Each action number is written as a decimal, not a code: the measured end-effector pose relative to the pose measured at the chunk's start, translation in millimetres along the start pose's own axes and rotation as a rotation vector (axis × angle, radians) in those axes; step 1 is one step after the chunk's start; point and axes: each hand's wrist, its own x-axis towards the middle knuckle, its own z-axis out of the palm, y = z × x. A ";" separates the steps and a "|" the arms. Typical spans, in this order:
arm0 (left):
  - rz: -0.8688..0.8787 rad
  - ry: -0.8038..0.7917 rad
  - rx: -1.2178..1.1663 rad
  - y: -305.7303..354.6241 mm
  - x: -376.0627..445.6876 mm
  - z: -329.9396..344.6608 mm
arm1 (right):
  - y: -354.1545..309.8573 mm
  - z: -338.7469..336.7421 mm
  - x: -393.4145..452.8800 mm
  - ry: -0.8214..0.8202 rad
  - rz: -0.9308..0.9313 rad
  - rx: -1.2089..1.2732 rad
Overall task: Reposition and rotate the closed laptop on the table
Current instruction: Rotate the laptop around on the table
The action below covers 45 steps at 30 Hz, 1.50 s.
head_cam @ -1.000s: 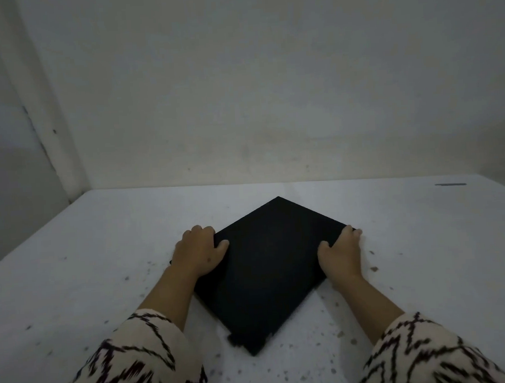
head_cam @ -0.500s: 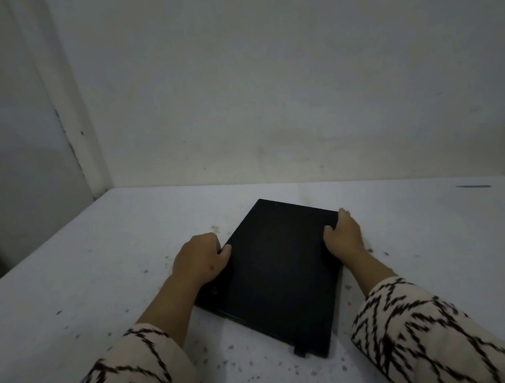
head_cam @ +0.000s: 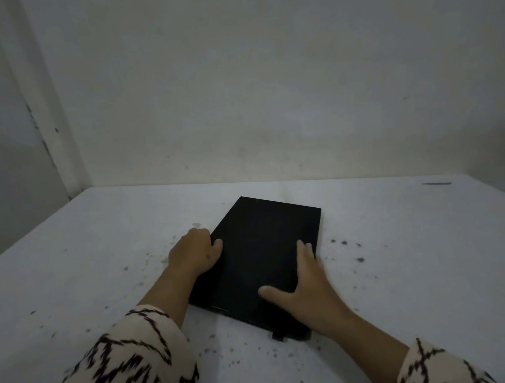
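The fingers of the left hand (head_cam: 194, 253) are curled over the left long edge of one closed black laptop (head_cam: 263, 255), the thumb laid on the lid, so that edge is gripped. The right hand (head_cam: 304, 285) is spread flat: its fingers (head_cam: 305, 251) are laid along the right long edge and its thumb is stretched across the lid toward the near end. Whether those fingers are wrapped round the edge cannot be told.

Two hands, two patterned cream-and-black sleeves (head_cam: 131, 358) and one laptop are counted. The laptop is lain flat near the middle of the white table (head_cam: 88, 258), long axis running away from the person and turned slightly so that the far end is angled rightward. A small tab is seen protruding at the near right corner.

The far short edge is kept well apart from the wall (head_cam: 255, 103) behind the table. Bare tabletop, flecked with dark specks, is left open on both sides of the laptop and in front of it. One thin dark mark (head_cam: 436, 183) is seen far right near the back edge, well apart from the laptop.
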 end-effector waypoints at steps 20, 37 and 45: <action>-0.200 0.046 -0.161 -1.2 -21.7 -3.6 | 11.4 -20.4 21.1 0.173 -0.057 0.086; -0.155 0.024 -0.099 21.2 -53.9 4.8 | 31.9 -58.4 57.2 0.053 -0.068 0.158; 0.146 -0.028 -0.003 -0.3 -40.4 3.4 | -20.9 -6.6 9.6 -0.062 -0.160 -0.469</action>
